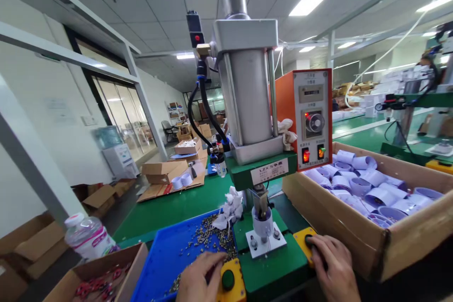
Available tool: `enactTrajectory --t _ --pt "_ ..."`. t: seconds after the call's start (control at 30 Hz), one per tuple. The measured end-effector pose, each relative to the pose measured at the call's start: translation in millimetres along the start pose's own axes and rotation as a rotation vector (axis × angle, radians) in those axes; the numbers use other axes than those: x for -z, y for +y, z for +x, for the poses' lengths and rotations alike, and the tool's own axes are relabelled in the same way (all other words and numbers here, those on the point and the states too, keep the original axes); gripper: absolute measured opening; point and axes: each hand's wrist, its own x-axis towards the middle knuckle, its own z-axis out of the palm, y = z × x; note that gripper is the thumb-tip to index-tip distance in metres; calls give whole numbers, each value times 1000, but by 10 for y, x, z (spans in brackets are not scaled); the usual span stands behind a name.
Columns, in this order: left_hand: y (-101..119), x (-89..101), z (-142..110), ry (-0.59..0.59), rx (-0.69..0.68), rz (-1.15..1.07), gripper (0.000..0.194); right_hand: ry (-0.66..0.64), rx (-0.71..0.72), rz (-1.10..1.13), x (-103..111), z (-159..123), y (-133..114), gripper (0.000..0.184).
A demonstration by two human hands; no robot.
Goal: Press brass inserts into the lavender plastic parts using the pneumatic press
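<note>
The white tube [262, 225] looks light and hard; hold its sides. Right hand [332, 262] spreads on a button [308, 239]; left hand [198, 276], can't tell.

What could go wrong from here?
The right hand, fingers at a round dark button, might trigger the grey metal press; if the short whitish plastic ring sits crooked, it could crack. The left hand, near the shallow blue plastic tray, could scatter its small shiny metal pieces.
</note>
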Motion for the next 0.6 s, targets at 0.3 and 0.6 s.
enactTrajectory --t 0.3,0.6 --pt "582 137 508 -62 58 -161 20 -352 -270 448 259 749 -473 38" --pt "1087 -84 1106 -307 -93 144 21 -391 -324 917 -360 922 -1104 66"
